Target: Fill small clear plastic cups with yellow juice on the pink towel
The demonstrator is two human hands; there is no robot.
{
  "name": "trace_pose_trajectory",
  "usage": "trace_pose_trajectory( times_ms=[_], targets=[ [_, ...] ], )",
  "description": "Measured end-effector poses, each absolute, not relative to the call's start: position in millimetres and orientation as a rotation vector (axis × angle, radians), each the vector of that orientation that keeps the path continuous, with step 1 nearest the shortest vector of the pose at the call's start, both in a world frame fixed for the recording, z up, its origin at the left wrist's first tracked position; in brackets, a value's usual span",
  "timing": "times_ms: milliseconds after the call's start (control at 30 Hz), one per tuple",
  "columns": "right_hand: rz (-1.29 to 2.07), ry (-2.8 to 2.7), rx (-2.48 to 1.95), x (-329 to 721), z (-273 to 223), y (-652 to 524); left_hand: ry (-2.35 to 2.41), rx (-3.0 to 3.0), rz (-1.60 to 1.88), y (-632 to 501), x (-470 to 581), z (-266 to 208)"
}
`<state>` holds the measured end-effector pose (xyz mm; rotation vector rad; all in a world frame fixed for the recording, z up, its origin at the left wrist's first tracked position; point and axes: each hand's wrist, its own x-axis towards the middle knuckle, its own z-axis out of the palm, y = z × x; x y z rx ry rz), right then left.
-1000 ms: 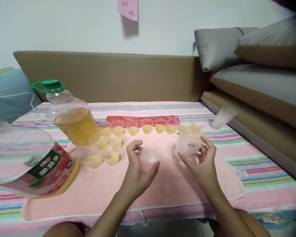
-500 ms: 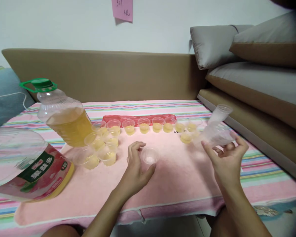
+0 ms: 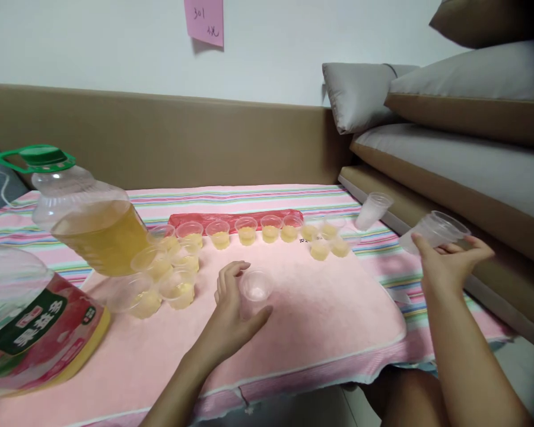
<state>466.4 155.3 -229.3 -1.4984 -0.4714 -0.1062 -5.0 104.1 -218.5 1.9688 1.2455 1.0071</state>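
My left hand is open on the pink mat, thumb and fingers curved loosely around a clear plastic cup that looks empty and stands upright. Off to the right, my right hand grips a tilted stack of clear plastic cups between thumb and fingers, raised over the striped cloth. Several cups of yellow drink stand in a row along the mat's back. More filled cups are grouped left of my left hand, and another group sits at the back right.
Two large bottles of yellow drink occupy the left, one green-capped and one red-labelled. Another cup stack stands at the back right near piled cushions. Behind the row lies a red plastic wrapper. The pink mat covers the front.
My right hand has moved right with the stack of cups, away from the back-right filled cups. My left hand stays around the empty cup. The view has shifted to the right.
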Motion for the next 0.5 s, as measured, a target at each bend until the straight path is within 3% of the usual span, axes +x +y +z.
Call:
trace_pose_trajectory(
  times_ms=[233,500],
  targets=[
    [0.096,-0.501,-1.666,476,-255,177,1.343,1.795,0.952,110,-13,-223],
    [0.083,-0.575,-1.609,497,-275,188,1.447,1.685,0.871,118,-17,-234]
  ],
)
